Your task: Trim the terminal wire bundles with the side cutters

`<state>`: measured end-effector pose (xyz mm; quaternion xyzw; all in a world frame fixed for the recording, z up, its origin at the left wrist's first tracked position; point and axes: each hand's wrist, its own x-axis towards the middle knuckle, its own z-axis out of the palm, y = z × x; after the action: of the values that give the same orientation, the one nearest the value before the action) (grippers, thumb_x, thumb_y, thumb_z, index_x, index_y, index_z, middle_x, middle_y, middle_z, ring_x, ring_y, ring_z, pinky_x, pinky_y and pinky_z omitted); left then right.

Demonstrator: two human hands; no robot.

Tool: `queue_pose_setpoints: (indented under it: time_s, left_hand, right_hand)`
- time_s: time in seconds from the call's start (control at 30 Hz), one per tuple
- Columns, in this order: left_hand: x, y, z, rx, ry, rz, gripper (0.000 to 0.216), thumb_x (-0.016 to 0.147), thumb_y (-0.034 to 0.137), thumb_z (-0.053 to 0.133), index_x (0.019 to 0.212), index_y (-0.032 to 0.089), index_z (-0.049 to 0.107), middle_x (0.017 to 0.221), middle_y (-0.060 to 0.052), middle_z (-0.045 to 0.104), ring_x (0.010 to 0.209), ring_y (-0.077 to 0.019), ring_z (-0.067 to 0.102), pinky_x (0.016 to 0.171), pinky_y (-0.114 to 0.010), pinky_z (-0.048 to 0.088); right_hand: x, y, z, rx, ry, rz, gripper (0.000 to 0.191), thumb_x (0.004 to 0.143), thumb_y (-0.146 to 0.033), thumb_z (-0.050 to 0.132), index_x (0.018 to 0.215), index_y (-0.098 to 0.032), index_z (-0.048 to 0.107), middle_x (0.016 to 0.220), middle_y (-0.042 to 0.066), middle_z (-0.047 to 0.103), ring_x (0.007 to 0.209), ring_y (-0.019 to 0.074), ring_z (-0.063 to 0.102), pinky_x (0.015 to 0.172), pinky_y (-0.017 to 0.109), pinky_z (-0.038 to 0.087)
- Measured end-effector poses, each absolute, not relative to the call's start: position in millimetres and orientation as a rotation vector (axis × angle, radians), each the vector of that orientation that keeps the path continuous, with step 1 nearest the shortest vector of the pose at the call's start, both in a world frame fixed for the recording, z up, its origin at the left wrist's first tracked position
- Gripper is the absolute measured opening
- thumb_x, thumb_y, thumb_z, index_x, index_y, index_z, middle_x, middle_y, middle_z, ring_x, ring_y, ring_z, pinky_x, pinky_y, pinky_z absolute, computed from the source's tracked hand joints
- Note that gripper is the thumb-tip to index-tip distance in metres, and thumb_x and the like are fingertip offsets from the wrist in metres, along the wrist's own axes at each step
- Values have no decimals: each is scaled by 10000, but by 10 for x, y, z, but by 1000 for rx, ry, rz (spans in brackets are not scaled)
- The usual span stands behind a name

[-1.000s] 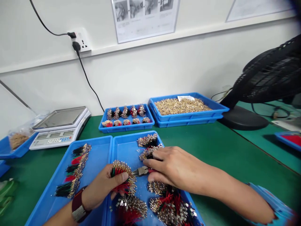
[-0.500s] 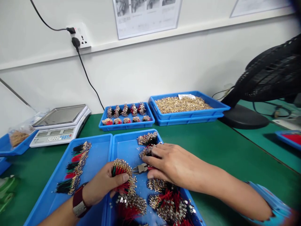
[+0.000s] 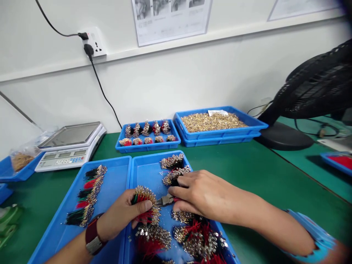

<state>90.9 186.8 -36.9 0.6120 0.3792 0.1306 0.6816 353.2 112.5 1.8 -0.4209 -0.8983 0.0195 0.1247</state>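
The left hand [image 3: 120, 213] curls tightly around a bundle of crimped wires [image 3: 143, 195] over a blue tray [image 3: 154, 154]; the right hand [image 3: 205, 194], arm stretched across, grips small cutters [image 3: 165, 200] beside it.

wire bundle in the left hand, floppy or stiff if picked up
The wire bundle looks fairly springy, since its short wires fan out from the left hand without drooping. Its many metal terminals will probably snag on each other.

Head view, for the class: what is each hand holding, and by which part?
The left hand grips a bundle of red and black wires around its middle; the right hand holds small side cutters by their red handles, mostly hidden under the fingers.
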Motion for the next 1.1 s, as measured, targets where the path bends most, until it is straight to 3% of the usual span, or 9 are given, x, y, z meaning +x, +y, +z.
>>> queue_pose_setpoints:
  time_s: [0.23,0.5,0.8,0.97,1.1]
  left_hand:
    - [936,1883,-375,1397,910,301,588,704,704,793,835,162,609,604,46,598,506,-88,519,384,-162,315]
    - [915,1892,-472,1413,890,297,553,741,669,786,878,168,597,656,45,617,503,-85,549,360,-152,314]
    - [916,1842,-436,1350,922,343,569,739,701,770,842,169,597,598,37,614,496,-92,529,375,-161,327]
    - [925,1842,-450,1389,949,360,572,763,707,748,843,157,616,586,39,611,454,-67,449,397,-169,329]
    - [925,1863,-391,1344,923,336,599,701,711,795,842,156,622,600,40,596,488,-84,500,372,-161,297]
  right_hand:
    - [3524,1117,6,-1283,-2547,-75,461,1081,-535,368,1027,-180,657,842,47,627,731,194,548,646,347,346]
    - [3534,1159,-118,-1321,-2545,-133,426,1059,-541,435,1171,-196,658,905,65,652,794,229,579,699,367,406]
    - [3529,1154,-52,-1271,-2587,-28,386,1068,-514,438,962,-197,632,799,25,602,708,188,512,614,342,308]
    - [3535,1120,-5,-1253,-2598,45,410,1075,-532,407,1010,-202,642,784,16,596,684,178,492,586,343,279]
    - [3536,1113,31,-1218,-2570,92,444,1072,-556,387,1024,-201,650,795,15,599,696,177,509,600,340,307]
